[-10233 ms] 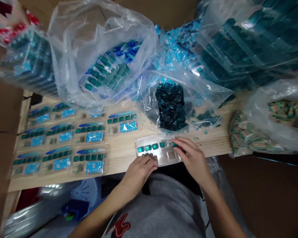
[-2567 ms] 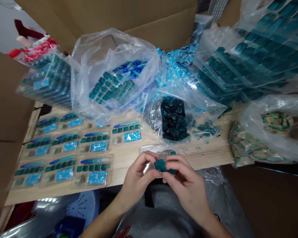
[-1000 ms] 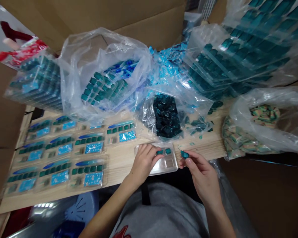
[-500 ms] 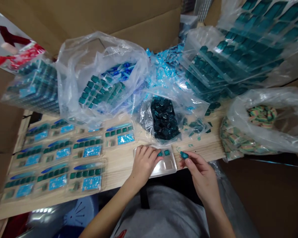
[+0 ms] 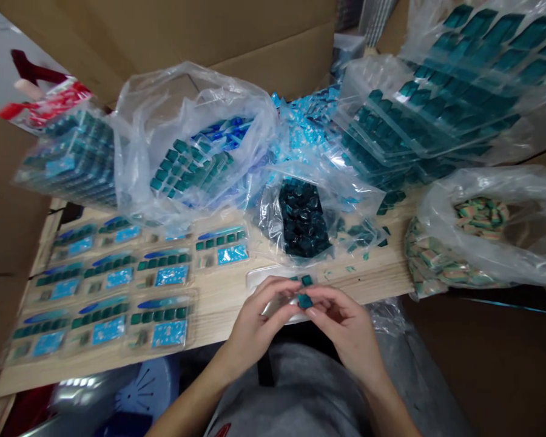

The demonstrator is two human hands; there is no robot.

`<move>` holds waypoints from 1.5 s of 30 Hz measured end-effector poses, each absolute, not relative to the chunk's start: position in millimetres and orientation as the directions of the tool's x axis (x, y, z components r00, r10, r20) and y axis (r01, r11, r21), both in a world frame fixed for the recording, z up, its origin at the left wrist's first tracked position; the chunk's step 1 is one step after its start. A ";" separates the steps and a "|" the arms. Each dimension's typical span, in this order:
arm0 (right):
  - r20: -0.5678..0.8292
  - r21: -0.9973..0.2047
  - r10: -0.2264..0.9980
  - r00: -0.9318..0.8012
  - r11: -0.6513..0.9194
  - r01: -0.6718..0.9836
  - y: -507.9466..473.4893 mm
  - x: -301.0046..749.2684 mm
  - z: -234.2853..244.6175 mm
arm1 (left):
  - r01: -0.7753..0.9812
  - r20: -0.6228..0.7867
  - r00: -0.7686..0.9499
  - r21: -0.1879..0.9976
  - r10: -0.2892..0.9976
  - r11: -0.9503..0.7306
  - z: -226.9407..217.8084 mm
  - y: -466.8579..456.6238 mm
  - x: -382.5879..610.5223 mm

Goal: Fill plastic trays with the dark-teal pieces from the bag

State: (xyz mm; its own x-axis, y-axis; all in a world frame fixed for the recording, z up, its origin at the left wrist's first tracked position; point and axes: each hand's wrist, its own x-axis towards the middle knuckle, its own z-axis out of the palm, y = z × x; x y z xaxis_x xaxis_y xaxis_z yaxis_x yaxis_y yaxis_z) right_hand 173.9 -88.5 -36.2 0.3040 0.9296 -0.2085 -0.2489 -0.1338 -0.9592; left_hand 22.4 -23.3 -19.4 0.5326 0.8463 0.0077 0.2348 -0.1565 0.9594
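Small teal piece (image 5: 304, 301) pinched between left hand (image 5: 259, 331) and right hand (image 5: 346, 328) above a clear tray (image 5: 257, 278), mostly unfilled, with full trays (image 5: 164, 321) at nine o'clock.

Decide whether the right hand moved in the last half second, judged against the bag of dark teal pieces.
Yes, leftward: the fingertips of the right hand now lie below the bag of dark teal pieces, no longer to its right.

The left hand (image 5: 257, 331) hides most of the tray (image 5: 259, 278).
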 end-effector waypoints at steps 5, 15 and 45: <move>0.002 -0.999 0.914 0.407 0.017 -0.032 -93.8 160.8 -36.4 | 0.141 0.012 0.476 0.986 0.879 -0.090 -14.0 -25.7 24.1; -0.086 -0.983 0.948 0.307 -0.030 -0.182 -85.5 155.8 -25.2 | 0.039 -0.056 0.417 0.998 0.907 0.044 -28.5 -41.1 13.7; 0.134 -0.983 0.975 0.175 0.154 -0.101 -87.1 153.1 8.4 | 0.196 0.607 0.538 0.585 0.585 -0.787 18.4 -25.4 0.6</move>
State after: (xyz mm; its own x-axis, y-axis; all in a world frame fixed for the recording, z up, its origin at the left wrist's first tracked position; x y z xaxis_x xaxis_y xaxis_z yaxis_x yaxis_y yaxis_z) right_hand 153.1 -87.1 8.4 0.1748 0.9754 0.1345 -0.1008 0.1536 -0.9830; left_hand 0.6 -25.4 18.4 0.5384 0.5850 0.6065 0.1959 -0.7869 0.5852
